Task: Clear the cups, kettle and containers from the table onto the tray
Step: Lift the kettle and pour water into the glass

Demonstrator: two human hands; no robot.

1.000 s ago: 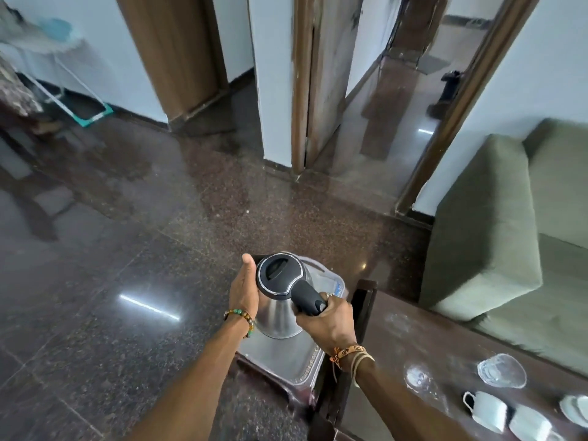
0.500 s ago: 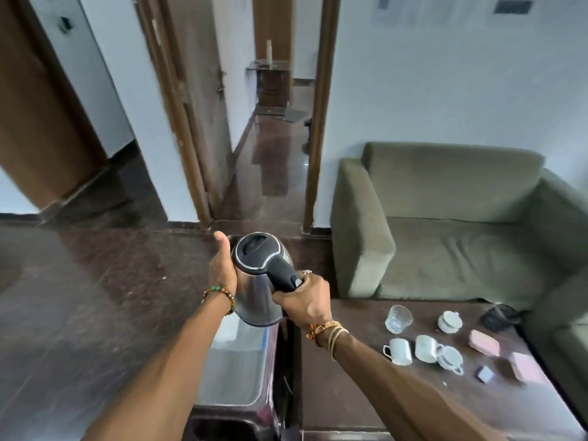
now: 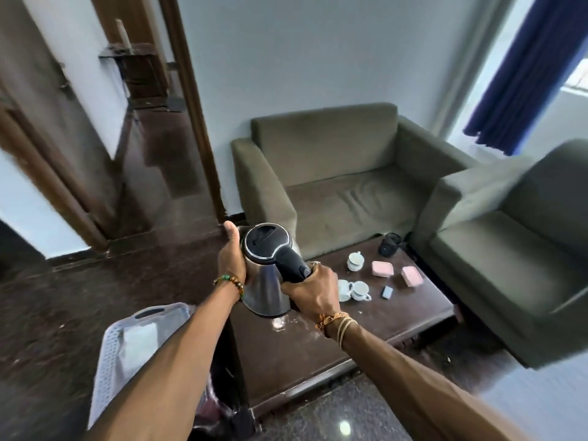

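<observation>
I hold a steel kettle [image 3: 265, 283] with a black lid and handle in the air above the left end of the dark wooden table [image 3: 318, 354]. My right hand [image 3: 313, 289] grips the black handle. My left hand [image 3: 230, 259] presses flat against the kettle's left side. A white perforated tray [image 3: 109, 354] lies low to the left of the table, partly hidden by my left arm. On the table stand white cups [image 3: 354, 289], a lidded white cup [image 3: 354, 261], two pink containers [image 3: 381, 268] and a small grey box [image 3: 387, 292].
A black kettle base [image 3: 389, 245] sits at the table's far corner. One green armchair [image 3: 334, 173] stands behind the table, another [image 3: 515, 249] at its right. An open doorway [image 3: 152, 122] is at the left. The floor is dark polished stone.
The view has swung right, from the floor and tray toward the table and armchairs. The kettle, held in both hands, has risen off the tray and now hangs over the table's left end.
</observation>
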